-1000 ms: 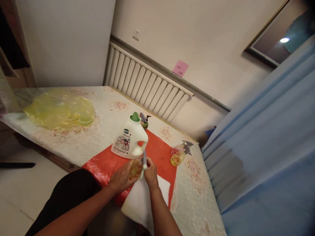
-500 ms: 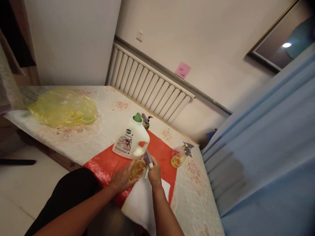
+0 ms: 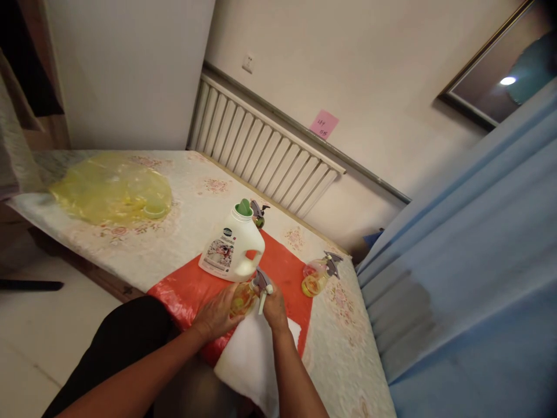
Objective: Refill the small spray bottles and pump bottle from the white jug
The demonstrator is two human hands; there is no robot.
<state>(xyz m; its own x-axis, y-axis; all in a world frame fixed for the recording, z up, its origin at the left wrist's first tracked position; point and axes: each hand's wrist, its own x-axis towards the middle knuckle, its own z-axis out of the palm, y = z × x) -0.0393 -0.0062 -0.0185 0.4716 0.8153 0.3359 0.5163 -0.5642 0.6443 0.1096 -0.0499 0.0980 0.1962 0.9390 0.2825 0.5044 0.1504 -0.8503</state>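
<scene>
My left hand (image 3: pixel 216 316) is wrapped round the body of a small clear spray bottle (image 3: pixel 244 296) with yellowish liquid. My right hand (image 3: pixel 275 307) grips its grey trigger head (image 3: pixel 261 281), which tilts to the right. Both hands work over a red plastic sheet (image 3: pixel 282 267) and a white cloth (image 3: pixel 250 357) at the near table edge. A white detergent jug (image 3: pixel 230 247) with a green cap stands just behind the hands.
A second spray bottle (image 3: pixel 317 276) lies right of the red sheet, and a third (image 3: pixel 258 215) stands behind the jug. A yellow plastic bag (image 3: pixel 108 188) lies far left on the floral tablecloth (image 3: pixel 174 203). A radiator (image 3: pixel 265 154) lines the wall; a blue curtain (image 3: pixel 470 261) hangs right.
The grey trigger head has turned from upright towards the right in my right hand. My left hand has kept hold of the bottle body. The view shifted slightly.
</scene>
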